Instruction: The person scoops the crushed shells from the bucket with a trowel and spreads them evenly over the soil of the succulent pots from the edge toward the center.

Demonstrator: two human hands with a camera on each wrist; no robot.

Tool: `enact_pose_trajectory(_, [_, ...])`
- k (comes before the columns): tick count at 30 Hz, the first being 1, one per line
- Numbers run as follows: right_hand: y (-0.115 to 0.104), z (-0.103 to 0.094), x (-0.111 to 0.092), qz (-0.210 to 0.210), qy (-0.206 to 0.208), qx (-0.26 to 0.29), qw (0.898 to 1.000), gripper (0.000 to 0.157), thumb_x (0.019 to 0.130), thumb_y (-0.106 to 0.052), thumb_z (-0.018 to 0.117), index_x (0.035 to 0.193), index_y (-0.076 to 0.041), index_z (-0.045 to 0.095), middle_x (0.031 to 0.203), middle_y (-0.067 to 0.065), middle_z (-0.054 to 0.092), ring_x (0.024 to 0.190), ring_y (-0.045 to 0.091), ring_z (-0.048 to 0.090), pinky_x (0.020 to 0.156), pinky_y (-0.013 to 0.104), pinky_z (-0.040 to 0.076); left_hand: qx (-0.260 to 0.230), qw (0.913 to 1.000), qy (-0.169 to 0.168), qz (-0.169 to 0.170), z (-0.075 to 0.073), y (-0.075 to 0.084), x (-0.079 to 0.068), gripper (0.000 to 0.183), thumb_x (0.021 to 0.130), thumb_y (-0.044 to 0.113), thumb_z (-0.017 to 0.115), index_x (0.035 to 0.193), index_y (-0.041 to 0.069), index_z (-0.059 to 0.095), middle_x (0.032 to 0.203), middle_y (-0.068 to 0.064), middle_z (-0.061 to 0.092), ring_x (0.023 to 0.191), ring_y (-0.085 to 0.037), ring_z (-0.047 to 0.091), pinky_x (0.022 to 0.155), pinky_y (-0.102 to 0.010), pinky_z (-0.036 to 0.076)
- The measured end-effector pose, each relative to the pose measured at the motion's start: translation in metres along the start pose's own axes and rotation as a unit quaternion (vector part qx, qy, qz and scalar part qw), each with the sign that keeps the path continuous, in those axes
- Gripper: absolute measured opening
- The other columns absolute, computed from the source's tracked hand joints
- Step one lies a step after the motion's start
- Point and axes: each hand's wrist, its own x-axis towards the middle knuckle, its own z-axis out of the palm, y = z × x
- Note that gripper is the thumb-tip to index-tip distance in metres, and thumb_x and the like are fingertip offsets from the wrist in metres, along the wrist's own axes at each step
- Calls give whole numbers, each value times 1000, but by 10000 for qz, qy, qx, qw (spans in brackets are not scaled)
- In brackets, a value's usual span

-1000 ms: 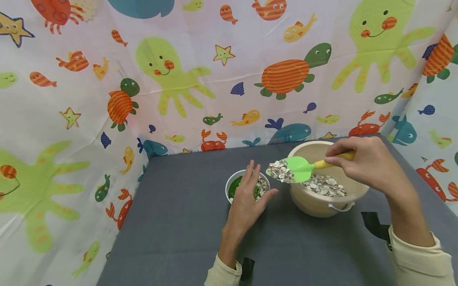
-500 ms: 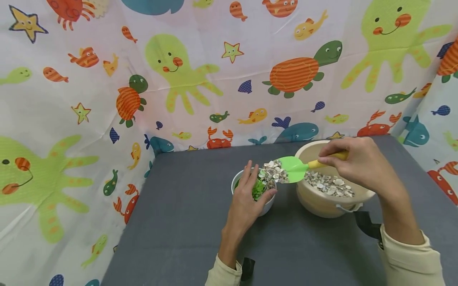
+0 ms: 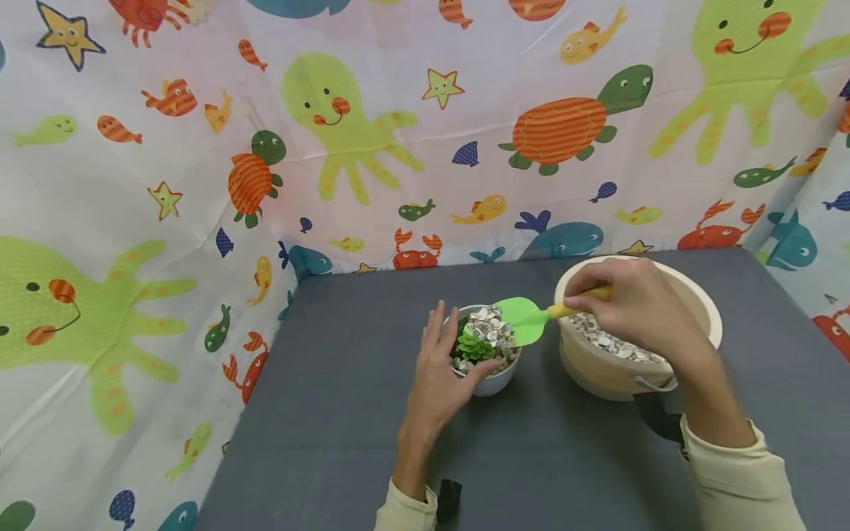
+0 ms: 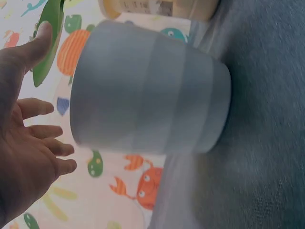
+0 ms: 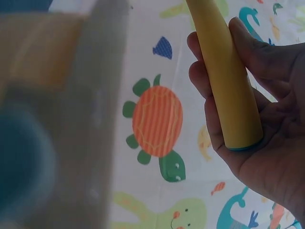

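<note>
My right hand (image 3: pixel 640 306) grips the yellow handle (image 5: pixel 228 86) of a toy trowel with a green blade (image 3: pixel 526 322). The blade's tip is over a small white pot (image 3: pixel 494 385), with a heap of small shells (image 3: pixel 490 323) at its end. A green leafy plant (image 3: pixel 474 345) stands in the pot, with shells around it. Fingers spread, my left hand (image 3: pixel 434 383) is at the pot's left and near side. In the left wrist view the fingers look straight beside the ribbed pot wall (image 4: pixel 147 90); whether they touch it I cannot tell.
A cream bucket (image 3: pixel 598 372) with shells (image 3: pixel 614 343) inside stands right of the pot, its handle (image 3: pixel 656 383) hanging down, partly under my right arm. A dark grey cloth (image 3: pixel 332 413) covers the table. Behind it hangs a curtain (image 3: pixel 372 243) printed with sea animals.
The trowel has moved left from above the bucket's edge to over the pot, and its shells now lie at the plant. My left hand has stayed by the pot; the view has shifted slightly.
</note>
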Motion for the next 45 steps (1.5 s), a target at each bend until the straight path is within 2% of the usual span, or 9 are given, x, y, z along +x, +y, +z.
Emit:
enact_pose_trajectory(9, [-9,25,9,13,-589,-309,9978,11,84,-4,82,84,-15,80,77,0,74,73,15,59,66,29,50,86,9964,-570,-614,-12,-19,-8,119,80,51,89,169,14,18,178,-5,12,166,-33,9,133,-57,16])
enact_pose_trajectory(13, [-15,33,13,0,-668,-544,9963,10,84,-5,82,84,-16,80,77,0,74,72,17,57,66,30,46,21,9917,-847,-966,-13,-26,-5,131,75,55,91,170,17,8,178,-5,9,166,-34,9,132,-60,19])
enact_pose_trajectory(18, [-30,44,19,-288,-636,-955,9930,12,82,-4,83,84,-16,81,76,0,75,73,19,59,68,32,41,-476,9843,-1076,-1318,-12,-34,3,142,69,54,96,170,23,1,177,-7,16,162,-35,24,125,-62,34])
enact_pose_trajectory(22, [-44,54,21,-894,-650,-1379,9843,15,78,-1,86,85,-13,81,78,1,77,76,21,61,70,33,37,-946,9794,-1156,-1359,-9,-41,4,135,68,49,98,170,26,12,167,-7,41,149,-29,48,116,-56,46])
enact_pose_trajectory(25, [-55,60,22,-1252,-518,-1770,9748,17,75,-1,88,86,-11,81,79,3,79,76,22,61,70,34,36,-1166,9784,-1074,-1325,-7,-43,3,127,66,49,99,167,28,24,151,-3,58,132,-22,60,106,-50,52])
enact_pose_trajectory(29, [-66,68,23,-1378,-205,-2258,9642,13,76,-2,86,85,-9,80,76,7,77,75,24,60,70,36,37,-1207,9815,-891,-1192,-7,-42,4,119,65,49,100,163,30,34,136,2,66,118,-16,64,98,-44,54])
enact_pose_trajectory(36, [-71,80,24,-1480,149,-2655,9526,11,73,4,79,79,-5,76,72,10,71,74,27,58,73,39,41,-890,9846,-671,-1347,0,-39,-1,114,65,55,97,159,31,38,129,5,68,112,-14,65,94,-38,55])
enact_pose_trajectory(39, [-72,85,26,-1521,297,-2777,9481,13,70,6,75,73,-6,72,69,10,68,74,28,57,74,40,40,-729,9863,-459,-1405,3,-35,-5,114,64,60,96,158,32,38,129,5,68,112,-14,65,92,-39,56])
enact_pose_trajectory(45, [-73,86,26,-1518,509,-2953,9419,13,73,6,72,71,-6,70,67,11,66,73,29,55,73,39,39,-553,9874,-17,-1483,8,-26,-10,113,61,60,97,155,32,42,127,7,67,110,-15,66,90,-40,57])
